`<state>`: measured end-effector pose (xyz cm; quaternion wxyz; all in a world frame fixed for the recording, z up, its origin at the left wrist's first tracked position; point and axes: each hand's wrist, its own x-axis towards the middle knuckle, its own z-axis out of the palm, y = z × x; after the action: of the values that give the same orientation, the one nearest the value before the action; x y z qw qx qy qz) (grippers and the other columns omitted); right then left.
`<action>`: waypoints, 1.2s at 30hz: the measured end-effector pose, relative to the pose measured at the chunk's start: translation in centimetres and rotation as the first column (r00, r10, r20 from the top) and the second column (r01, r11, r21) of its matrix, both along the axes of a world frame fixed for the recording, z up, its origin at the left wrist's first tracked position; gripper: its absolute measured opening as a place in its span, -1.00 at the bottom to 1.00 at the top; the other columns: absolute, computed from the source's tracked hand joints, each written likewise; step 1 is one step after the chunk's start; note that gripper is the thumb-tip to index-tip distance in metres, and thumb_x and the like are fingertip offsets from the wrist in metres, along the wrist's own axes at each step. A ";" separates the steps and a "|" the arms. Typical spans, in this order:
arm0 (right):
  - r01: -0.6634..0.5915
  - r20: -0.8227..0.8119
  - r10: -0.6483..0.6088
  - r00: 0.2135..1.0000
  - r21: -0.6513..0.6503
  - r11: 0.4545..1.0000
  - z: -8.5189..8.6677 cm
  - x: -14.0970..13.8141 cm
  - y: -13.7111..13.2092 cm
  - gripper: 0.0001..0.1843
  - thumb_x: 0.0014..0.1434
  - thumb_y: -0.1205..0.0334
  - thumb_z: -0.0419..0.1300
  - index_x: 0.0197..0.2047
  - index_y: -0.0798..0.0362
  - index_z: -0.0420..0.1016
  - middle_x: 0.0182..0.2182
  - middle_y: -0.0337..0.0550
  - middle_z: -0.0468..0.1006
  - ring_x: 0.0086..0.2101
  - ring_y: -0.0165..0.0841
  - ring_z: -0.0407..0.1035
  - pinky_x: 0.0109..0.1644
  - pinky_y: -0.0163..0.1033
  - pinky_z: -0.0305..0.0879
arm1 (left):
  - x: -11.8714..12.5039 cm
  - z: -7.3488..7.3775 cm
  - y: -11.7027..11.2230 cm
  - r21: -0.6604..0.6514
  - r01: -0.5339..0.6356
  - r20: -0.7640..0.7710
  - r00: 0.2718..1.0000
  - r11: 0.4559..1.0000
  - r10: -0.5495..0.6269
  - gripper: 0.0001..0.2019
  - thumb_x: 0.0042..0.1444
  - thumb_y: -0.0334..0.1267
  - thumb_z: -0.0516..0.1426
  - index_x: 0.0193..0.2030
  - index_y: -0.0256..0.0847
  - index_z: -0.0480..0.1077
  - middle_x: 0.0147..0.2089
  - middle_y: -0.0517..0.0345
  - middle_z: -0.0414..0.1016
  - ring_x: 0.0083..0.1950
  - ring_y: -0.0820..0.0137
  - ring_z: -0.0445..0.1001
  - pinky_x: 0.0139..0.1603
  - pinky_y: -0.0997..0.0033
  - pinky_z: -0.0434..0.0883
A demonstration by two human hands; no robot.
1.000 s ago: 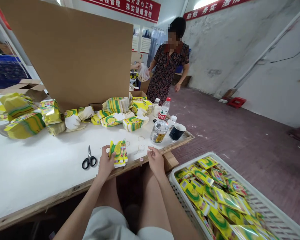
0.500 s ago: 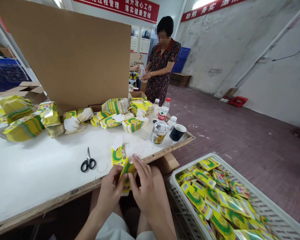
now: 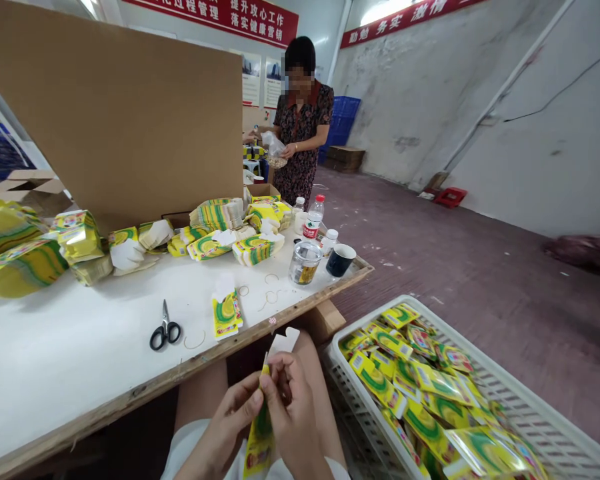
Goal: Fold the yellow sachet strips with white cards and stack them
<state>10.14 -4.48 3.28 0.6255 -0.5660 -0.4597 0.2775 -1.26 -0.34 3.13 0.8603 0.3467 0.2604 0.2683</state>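
A yellow and green carton [image 3: 260, 437] is held between my two hands above my lap, its white end flaps standing out at the top. My left hand [image 3: 235, 413] pinches its left edge with thumb and fingers. My right hand [image 3: 293, 400] grips the upper part near the flaps. Another flat carton [image 3: 227, 313] lies on the table's front edge, just beyond my hands. To its left rest black-handled scissors [image 3: 165, 330].
Stacks of flat cartons [image 3: 215, 215] line the back of the white table [image 3: 105, 347] before a tall cardboard sheet [image 3: 130, 113]. A clear jar [image 3: 305, 263] and dark mug [image 3: 341, 260] stand at the right corner. A white basket [image 3: 540, 393] holds many cartons. A person [image 3: 303, 120] stands behind.
My hands have drawn the carton down and toward me. It has turned, and its white flaps now stick out at the top. The view has shifted slightly to the right.
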 end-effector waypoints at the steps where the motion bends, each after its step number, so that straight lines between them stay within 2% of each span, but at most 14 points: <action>1: -0.002 -0.002 0.002 1.000 -0.007 1.000 -0.3 0.0 -0.3 -0.93 0.30 0.20 0.12 -0.15 -0.02 0.36 -0.40 -0.26 0.37 -0.42 -0.36 0.34 -0.37 -0.31 0.33 | 0.2 -0.1 -0.1 -0.007 0.015 0.019 1.000 1.000 -0.015 -0.57 -0.03 0.02 0.36 -0.06 -0.16 0.59 -0.18 -0.02 0.68 -0.09 0.12 0.61 -0.01 0.22 0.47; 4: 0.069 0.013 -0.069 0.998 -0.010 0.998 -1.3 0.1 -0.9 -0.88 0.32 0.16 0.11 -0.10 -0.04 0.38 -0.38 -0.24 0.39 -0.40 -0.34 0.35 -0.33 -0.29 0.36 | 0.8 -0.6 -0.1 0.001 -0.022 0.022 1.000 1.000 0.022 -0.56 -0.07 -0.03 0.39 -0.06 -0.18 0.59 -0.20 -0.01 0.69 -0.11 0.13 0.62 -0.03 0.23 0.49; 8: 0.311 0.088 -0.311 0.946 0.009 0.950 -2.3 1.1 -1.4 -0.57 0.24 0.12 0.20 0.16 -0.05 0.34 0.00 -0.01 0.46 -0.07 -0.19 0.40 -0.03 -0.18 0.38 | 1.3 -1.8 0.4 0.046 -0.142 -0.091 0.985 0.989 0.146 -0.53 -0.10 0.01 0.40 -0.09 -0.21 0.55 -0.29 0.05 0.68 -0.23 0.14 0.63 -0.16 0.25 0.52; 11: 0.182 0.096 -0.173 0.980 -0.092 0.979 -2.9 1.9 -1.9 -0.78 0.29 0.08 0.14 -0.18 0.00 0.54 -0.24 -0.06 0.56 -0.22 -0.21 0.45 -0.18 -0.23 0.39 | 1.6 -2.8 0.6 0.184 -0.139 -0.174 0.970 0.973 0.171 -0.55 -0.05 0.02 0.37 -0.09 -0.21 0.51 -0.26 0.05 0.68 -0.22 0.15 0.62 -0.20 0.28 0.52; 13: 0.159 0.059 -0.152 0.987 -0.145 0.976 -3.3 2.3 -2.3 -0.68 0.31 0.06 0.10 -0.40 0.02 0.49 -0.44 -0.15 0.52 -0.40 -0.27 0.42 -0.34 -0.28 0.35 | 1.8 -3.2 0.4 0.304 -0.125 -0.238 0.950 0.944 0.202 -0.55 -0.01 0.00 0.34 -0.04 -0.18 0.46 -0.21 0.04 0.67 -0.19 0.14 0.61 -0.19 0.30 0.51; 16: 0.207 -0.044 -0.217 0.975 -0.164 0.964 -3.6 2.7 -2.8 -0.74 0.29 0.04 0.15 -0.27 0.04 0.51 -0.42 -0.15 0.54 -0.41 -0.30 0.42 -0.35 -0.30 0.36 | 2.1 -3.2 -0.1 0.414 -0.126 -0.273 0.927 0.901 0.256 -0.47 0.06 -0.01 0.30 0.14 -0.12 0.32 -0.14 -0.01 0.64 -0.12 0.11 0.60 -0.16 0.30 0.51; 19: 0.166 -0.157 -0.183 0.970 -0.115 0.979 -3.6 3.3 -3.2 -0.68 0.26 0.04 0.20 0.03 0.00 0.44 -0.19 -0.08 0.57 -0.34 -0.31 0.45 -0.25 -0.27 0.42 | 1.7 -2.5 -0.1 0.430 -0.039 -0.247 0.956 0.902 0.160 -0.40 0.17 -0.04 0.22 0.28 -0.08 0.13 -0.06 -0.07 0.60 -0.02 0.11 0.57 -0.07 0.27 0.49; 22: 0.046 -0.230 -0.055 0.972 -0.044 0.998 -3.2 3.9 -3.8 -0.59 0.25 0.05 0.23 0.13 -0.08 0.39 -0.03 -0.05 0.53 -0.28 -0.30 0.46 -0.14 -0.22 0.44 | 0.8 -1.3 0.5 0.421 0.115 -0.232 0.973 0.900 -0.017 -0.40 0.25 -0.09 0.15 0.35 -0.05 0.01 -0.02 -0.05 0.57 0.01 0.17 0.54 0.00 0.27 0.44; 24: -0.046 -0.249 0.033 0.968 -0.045 0.998 -2.8 4.2 -4.3 -0.65 0.25 0.06 0.24 0.08 -0.08 0.44 -0.10 -0.07 0.55 -0.27 -0.29 0.46 -0.14 -0.22 0.42 | 0.3 -0.6 0.9 0.388 0.205 -0.224 0.967 0.898 -0.124 -0.44 0.25 -0.12 0.17 0.32 -0.05 0.07 -0.07 -0.01 0.58 -0.06 0.21 0.55 -0.04 0.29 0.43; 27: -0.155 -0.251 0.123 0.960 -0.115 0.981 -2.3 4.6 -4.8 -0.77 0.29 0.02 0.18 -0.19 0.00 0.52 -0.42 -0.21 0.49 -0.46 -0.37 0.35 -0.39 -0.33 0.30 | 0.0 -0.2 0.9 0.305 0.274 -0.165 0.958 0.912 -0.233 -0.57 0.16 -0.16 0.26 0.12 -0.07 0.24 -0.21 0.09 0.58 -0.19 0.25 0.56 -0.17 0.34 0.43; 29: -0.146 -0.202 0.117 0.973 -0.136 0.980 -2.2 4.7 -4.9 -0.67 0.31 -0.01 0.13 -0.36 0.03 0.49 -0.52 -0.27 0.39 -0.52 -0.40 0.27 -0.46 -0.35 0.20 | 0.2 -0.4 0.5 0.259 0.278 -0.113 0.960 0.925 -0.257 -0.63 0.09 -0.16 0.31 -0.04 -0.08 0.28 -0.29 0.15 0.55 -0.25 0.28 0.55 -0.24 0.39 0.41; 31: -0.076 -0.119 0.061 0.991 -0.129 0.989 -2.3 4.7 -4.8 -0.63 0.32 0.00 0.12 -0.43 0.04 0.47 -0.51 -0.23 0.41 -0.47 -0.37 0.31 -0.40 -0.32 0.24 | 0.5 -0.7 0.0 0.249 0.250 -0.100 0.967 0.936 -0.232 -0.61 0.09 -0.15 0.32 -0.03 -0.05 0.25 -0.29 0.17 0.55 -0.27 0.31 0.54 -0.27 0.41 0.41; 34: 0.045 -0.124 -0.057 0.991 -0.099 0.994 -2.6 4.8 -4.6 -0.77 0.29 0.04 0.17 -0.14 -0.01 0.52 -0.33 -0.15 0.53 -0.33 -0.29 0.42 -0.23 -0.24 0.37 | 0.6 -1.0 -0.2 0.292 0.219 -0.138 0.973 0.931 -0.185 -0.40 0.15 -0.14 0.27 0.25 0.04 0.07 -0.15 0.09 0.59 -0.21 0.28 0.57 -0.18 0.32 0.45; 36: 0.070 -0.146 -0.084 0.986 -0.098 0.993 -2.6 4.9 -4.7 -0.69 0.29 0.07 0.18 0.06 -0.06 0.47 -0.21 -0.10 0.57 -0.23 -0.24 0.46 -0.12 -0.18 0.40 | 0.5 -1.0 0.1 0.349 0.243 -0.171 0.966 0.905 -0.193 -0.39 0.19 -0.14 0.23 0.31 0.02 0.06 -0.05 0.01 0.59 -0.11 0.23 0.57 -0.09 0.28 0.45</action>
<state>15.05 -9.13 0.68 0.6417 -0.5893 -0.3759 0.3157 -0.77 -0.22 2.09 0.7857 0.5452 0.2216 0.1905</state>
